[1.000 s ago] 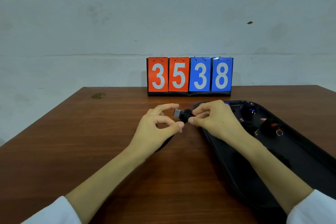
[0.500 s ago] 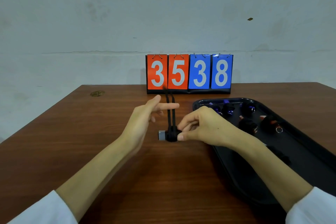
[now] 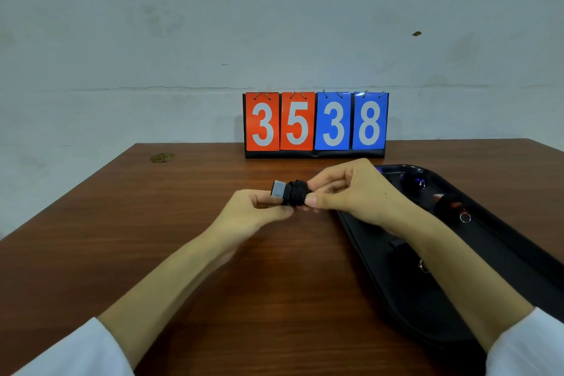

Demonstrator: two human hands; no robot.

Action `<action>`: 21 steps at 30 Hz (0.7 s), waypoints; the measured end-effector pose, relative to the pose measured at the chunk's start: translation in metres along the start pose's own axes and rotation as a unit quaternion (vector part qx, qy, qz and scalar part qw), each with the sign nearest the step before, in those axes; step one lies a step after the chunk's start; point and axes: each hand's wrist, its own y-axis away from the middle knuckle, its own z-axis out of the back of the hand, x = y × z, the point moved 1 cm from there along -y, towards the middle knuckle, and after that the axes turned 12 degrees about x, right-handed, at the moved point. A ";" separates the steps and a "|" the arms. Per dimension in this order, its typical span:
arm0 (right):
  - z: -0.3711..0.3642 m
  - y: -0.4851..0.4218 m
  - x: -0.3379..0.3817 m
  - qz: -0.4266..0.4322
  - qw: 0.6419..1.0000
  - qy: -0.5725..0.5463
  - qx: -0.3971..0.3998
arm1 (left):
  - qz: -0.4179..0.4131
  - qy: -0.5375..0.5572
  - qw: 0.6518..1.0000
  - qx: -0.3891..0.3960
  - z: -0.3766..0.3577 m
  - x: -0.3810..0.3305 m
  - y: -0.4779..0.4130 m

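Left hand (image 3: 253, 214) and right hand (image 3: 354, 195) pinch the small black cord-wrapped metal-tipped stick (image 3: 294, 197). Looks light, soft wrap: hold its middle.

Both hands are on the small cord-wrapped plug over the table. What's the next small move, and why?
Probably release the left hand and let the right hand carry the cord-wrapped plug to the black tray. The cord sits in tight coils with no loose tail showing, the right hand pinches them, and the tray holds similar small pieces.
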 end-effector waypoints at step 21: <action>-0.012 -0.005 -0.012 -0.088 0.959 0.200 -0.179 | -0.126 -0.076 0.984 -0.101 -0.018 0.000 0.001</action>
